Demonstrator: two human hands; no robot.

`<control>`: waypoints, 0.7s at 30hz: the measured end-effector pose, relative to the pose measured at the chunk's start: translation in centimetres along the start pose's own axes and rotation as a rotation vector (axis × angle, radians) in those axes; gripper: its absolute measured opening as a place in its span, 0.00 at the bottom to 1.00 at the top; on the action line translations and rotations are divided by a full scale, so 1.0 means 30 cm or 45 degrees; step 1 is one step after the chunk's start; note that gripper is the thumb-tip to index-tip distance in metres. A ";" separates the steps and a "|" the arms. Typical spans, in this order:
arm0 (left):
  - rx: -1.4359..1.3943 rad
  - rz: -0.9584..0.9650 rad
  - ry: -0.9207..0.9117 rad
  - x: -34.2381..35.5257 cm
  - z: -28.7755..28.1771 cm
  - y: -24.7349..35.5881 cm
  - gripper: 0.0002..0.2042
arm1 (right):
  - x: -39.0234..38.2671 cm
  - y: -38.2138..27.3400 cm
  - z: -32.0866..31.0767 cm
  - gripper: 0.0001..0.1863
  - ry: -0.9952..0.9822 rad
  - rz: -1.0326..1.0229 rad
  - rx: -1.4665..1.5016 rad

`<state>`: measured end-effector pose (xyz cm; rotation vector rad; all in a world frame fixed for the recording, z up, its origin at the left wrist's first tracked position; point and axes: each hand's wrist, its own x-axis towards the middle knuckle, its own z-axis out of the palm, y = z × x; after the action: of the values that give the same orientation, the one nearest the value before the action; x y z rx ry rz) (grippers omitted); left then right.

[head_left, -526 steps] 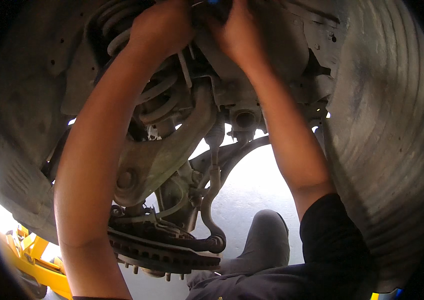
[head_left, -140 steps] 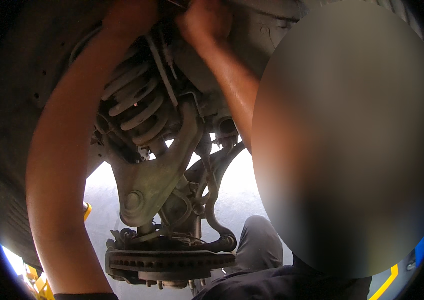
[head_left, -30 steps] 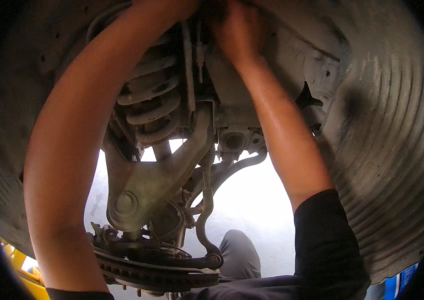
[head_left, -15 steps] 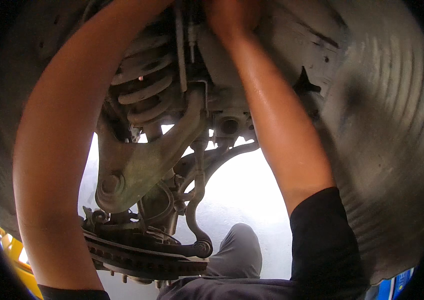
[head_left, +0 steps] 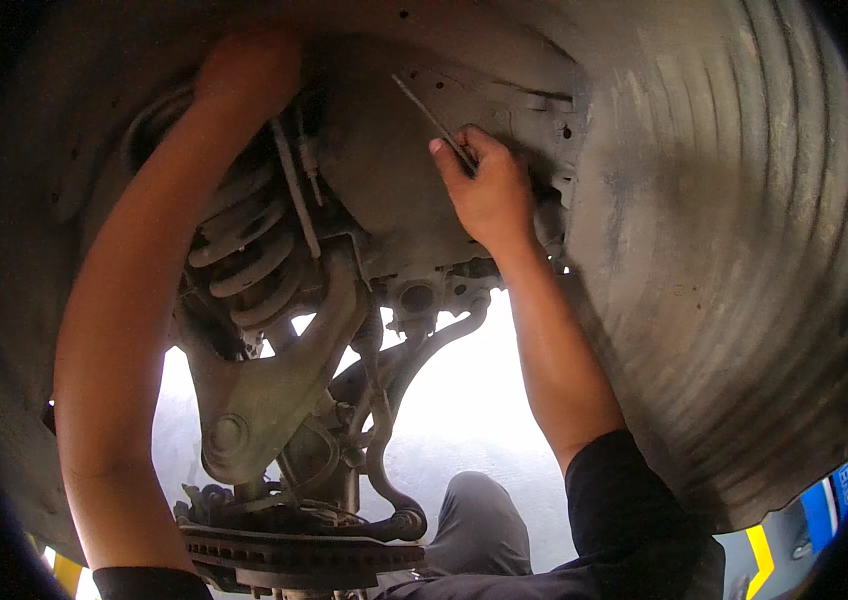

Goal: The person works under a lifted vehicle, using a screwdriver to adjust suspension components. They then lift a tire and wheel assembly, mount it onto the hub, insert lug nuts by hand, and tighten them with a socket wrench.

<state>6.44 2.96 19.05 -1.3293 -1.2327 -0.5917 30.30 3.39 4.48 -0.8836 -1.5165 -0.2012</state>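
Note:
My right hand (head_left: 494,190) is closed round a thin metal rod (head_left: 426,112), whose free end points up and to the left. It is held in front of the grey inner wall of the wheel well (head_left: 384,190). My left hand (head_left: 252,72) reaches up to the top of the well, above the coil spring (head_left: 262,265). Its fingers are lost in shadow, so what they touch is hidden. Just below that hand, a slim metal bar (head_left: 296,185) slants down toward the suspension control arm (head_left: 284,400).
Below the control arm lies the brake disc (head_left: 304,555), with a curved bar (head_left: 379,470) beside it. The ribbed wheel-arch liner (head_left: 734,270) curves round on the right. A grey-clad knee (head_left: 479,525) shows at the bottom, and a blue object (head_left: 824,510) at the lower right.
My right hand has come down and right from the top, and the thin rod now shows in it. My left hand has come into view at the top. The view has shifted.

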 end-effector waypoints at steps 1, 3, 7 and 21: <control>0.012 -0.014 -0.044 0.003 0.000 0.014 0.14 | 0.004 0.004 -0.007 0.19 -0.063 0.031 -0.058; 0.045 -0.033 -0.099 0.009 0.003 0.035 0.13 | 0.012 0.002 -0.005 0.18 -0.012 -0.021 -0.085; 0.032 0.071 -0.043 0.006 0.038 0.055 0.13 | 0.023 -0.024 0.061 0.18 0.048 -0.135 -0.126; -1.861 0.080 -0.517 -0.204 -0.117 0.156 0.18 | -0.062 -0.157 -0.042 0.10 0.015 -0.170 0.602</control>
<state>9.81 -1.10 12.41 -2.7770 -0.9882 -1.3334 28.14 -1.35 4.77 -0.4048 -1.5257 0.0574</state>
